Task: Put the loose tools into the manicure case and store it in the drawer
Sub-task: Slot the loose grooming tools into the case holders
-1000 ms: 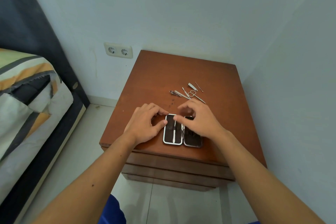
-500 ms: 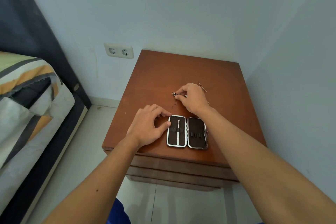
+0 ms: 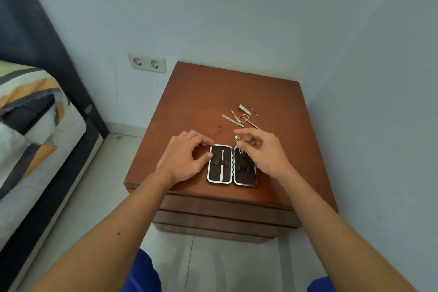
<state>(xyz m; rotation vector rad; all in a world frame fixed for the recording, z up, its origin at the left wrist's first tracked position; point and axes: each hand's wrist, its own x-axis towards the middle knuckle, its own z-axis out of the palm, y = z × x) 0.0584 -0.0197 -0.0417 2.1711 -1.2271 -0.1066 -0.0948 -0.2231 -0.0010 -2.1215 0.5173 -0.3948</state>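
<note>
Since the frame 0.5 s ago your right hand (image 3: 263, 154) came back from the tool pile toward the case, and now it carries a small metal tool (image 3: 238, 142), prob. a nail clipper, pinched between thumb and forefinger tips; the other fingers are curled loose. The tool hangs just above the far edge of the right half of the manicure case (image 3: 232, 165), with its long axis approx. pointing down into that half. The empty elastic loops (image 3: 244, 169) lie toward you from the fingertips, about mid-way in the right half, so I judge the next move needs the tool lowered and slid toward the near edge of the nightstand top (image 3: 272, 92), under a loop. Your left hand (image 3: 184, 161) rests on the top at the case's left side, fingers bent, thumb and forefinger touching the left rim to hold it steady; the right hand is the nearer one for the insert. The case lies open flat near the front edge, two dark halves w/ bright metal rims; the left half already holds one slim white tool (image 3: 222, 165) under its strap. The loose tools (image 3: 241, 117) wait further back, toward the far right corner: small scissors, files, a thin pick, one more clipper.
</note>
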